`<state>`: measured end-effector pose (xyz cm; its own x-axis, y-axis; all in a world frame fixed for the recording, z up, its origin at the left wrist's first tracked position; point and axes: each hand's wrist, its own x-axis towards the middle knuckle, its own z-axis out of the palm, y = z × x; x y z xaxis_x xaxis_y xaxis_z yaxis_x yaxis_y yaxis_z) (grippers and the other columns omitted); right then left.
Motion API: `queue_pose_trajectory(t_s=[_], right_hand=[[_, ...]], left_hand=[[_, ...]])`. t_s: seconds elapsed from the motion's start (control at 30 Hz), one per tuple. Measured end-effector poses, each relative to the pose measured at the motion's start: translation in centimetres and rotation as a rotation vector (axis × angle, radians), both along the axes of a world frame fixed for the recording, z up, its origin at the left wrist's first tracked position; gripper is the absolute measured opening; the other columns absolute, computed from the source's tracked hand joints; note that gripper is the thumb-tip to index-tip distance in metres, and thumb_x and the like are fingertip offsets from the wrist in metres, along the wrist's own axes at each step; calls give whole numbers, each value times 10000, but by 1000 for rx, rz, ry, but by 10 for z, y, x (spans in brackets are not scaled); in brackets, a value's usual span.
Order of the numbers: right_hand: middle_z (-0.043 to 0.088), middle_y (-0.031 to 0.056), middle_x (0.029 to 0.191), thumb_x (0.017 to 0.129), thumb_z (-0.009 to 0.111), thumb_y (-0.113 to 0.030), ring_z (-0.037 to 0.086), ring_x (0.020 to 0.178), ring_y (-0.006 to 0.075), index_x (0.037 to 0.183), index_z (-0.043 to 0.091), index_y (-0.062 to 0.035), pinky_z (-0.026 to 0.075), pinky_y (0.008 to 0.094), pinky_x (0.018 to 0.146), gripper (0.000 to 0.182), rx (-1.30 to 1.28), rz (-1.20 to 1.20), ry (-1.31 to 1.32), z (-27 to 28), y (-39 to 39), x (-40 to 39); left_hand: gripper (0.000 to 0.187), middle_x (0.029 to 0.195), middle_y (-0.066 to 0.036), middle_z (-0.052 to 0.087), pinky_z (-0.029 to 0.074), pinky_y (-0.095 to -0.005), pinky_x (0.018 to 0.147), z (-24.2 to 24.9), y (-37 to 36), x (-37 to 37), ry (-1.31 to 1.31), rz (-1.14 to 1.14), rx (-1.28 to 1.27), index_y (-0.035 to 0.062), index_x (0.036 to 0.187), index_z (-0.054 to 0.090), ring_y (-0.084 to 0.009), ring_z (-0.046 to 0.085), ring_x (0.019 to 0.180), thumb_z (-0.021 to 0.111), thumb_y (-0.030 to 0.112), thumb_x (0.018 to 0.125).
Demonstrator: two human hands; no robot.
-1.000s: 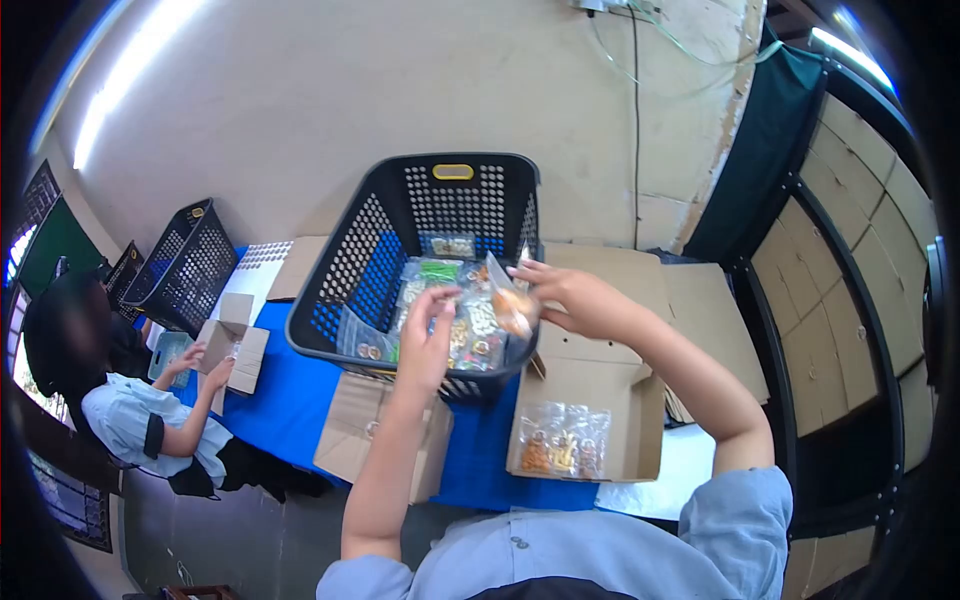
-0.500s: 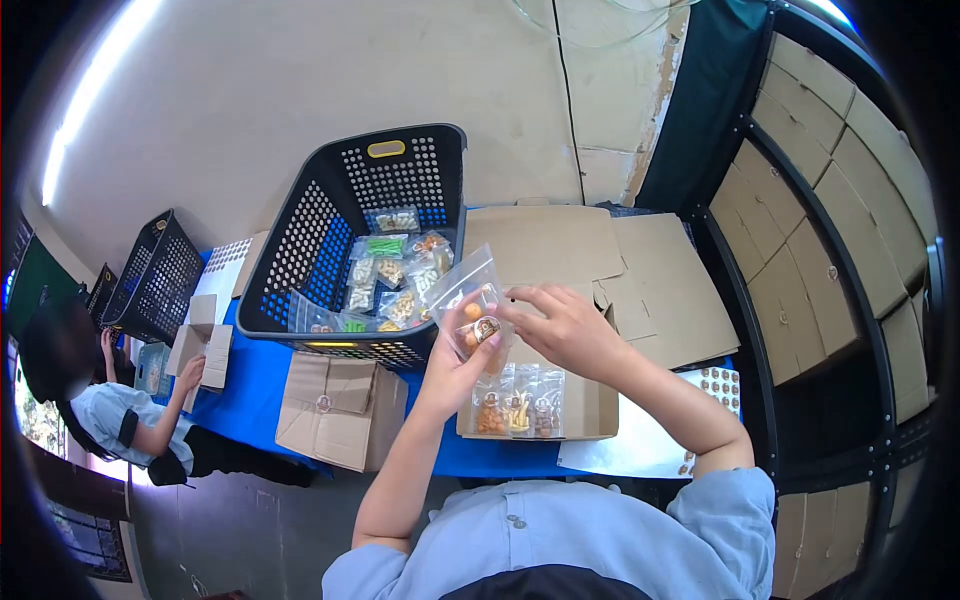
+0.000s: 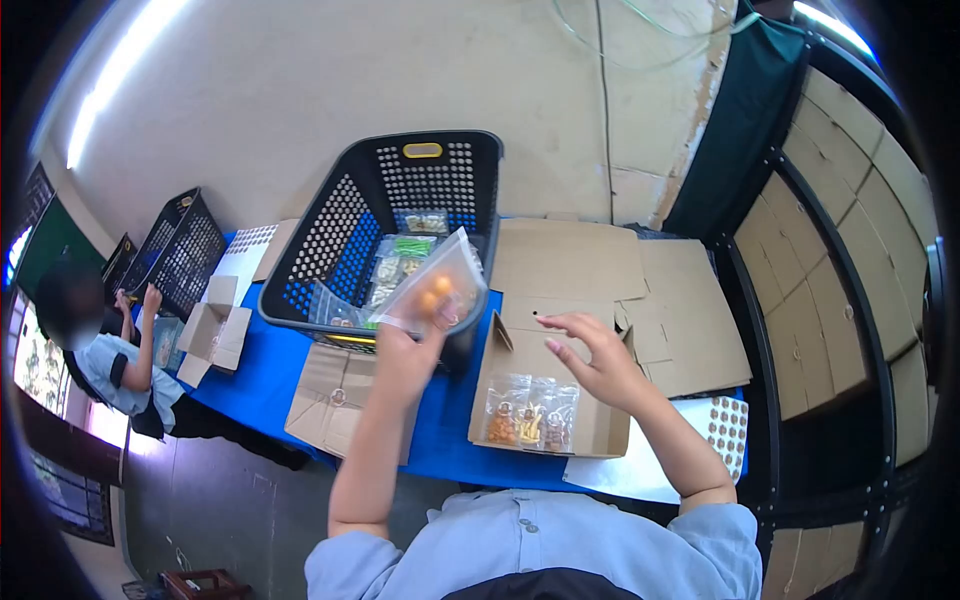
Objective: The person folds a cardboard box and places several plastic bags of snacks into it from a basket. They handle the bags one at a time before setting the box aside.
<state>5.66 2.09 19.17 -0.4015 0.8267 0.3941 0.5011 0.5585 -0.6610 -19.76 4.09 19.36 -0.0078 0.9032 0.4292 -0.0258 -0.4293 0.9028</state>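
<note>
My left hand (image 3: 405, 350) pinches one lower corner of a clear zip bag of orange snacks (image 3: 437, 285), raised over the near rim of the black perforated basket (image 3: 340, 215), while my right hand (image 3: 590, 365) hovers empty, fingers spread, above the open cardboard box (image 3: 600, 435). With so thin a grip the bag could slip and drop back among the packets in the basket, or swing and spill if its seal is not shut. Its long axis runs diagonally, top edge pointing up and to the right, away from me.
</note>
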Motion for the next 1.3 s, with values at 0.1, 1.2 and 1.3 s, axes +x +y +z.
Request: queue_pose_trajectory(t_s=[0.1,1.2,1.3], right_hand=[[614,162,1069,908,585,-168,558,1020,321,1171,590,-49,438,391,899,289,76,33,-23,12,27,-16],[382,228,1429,819,473,-288,178,1387,443,1251,586,-63,220,559,1086,500,-200,211,-1364,-276,424,-323],[338,239,1452,819,486,-256,211,1382,429,1236,596,-55,283,546,1065,475,-172,85,-1222,-278,415,-315]], left_hand=[[357,1182,-131,602,428,-336,977,43,28,-59,360,154,123,33,1194,565,-236,563,1128,656,107,856],[274,1339,-154,480,329,-440,1062,-55,111,-305,598,555,-173,151,1115,646,-349,440,1252,609,246,861],[285,1342,-160,484,381,-405,1020,-49,107,-301,646,611,-215,123,1074,657,-348,472,1211,653,248,817]])
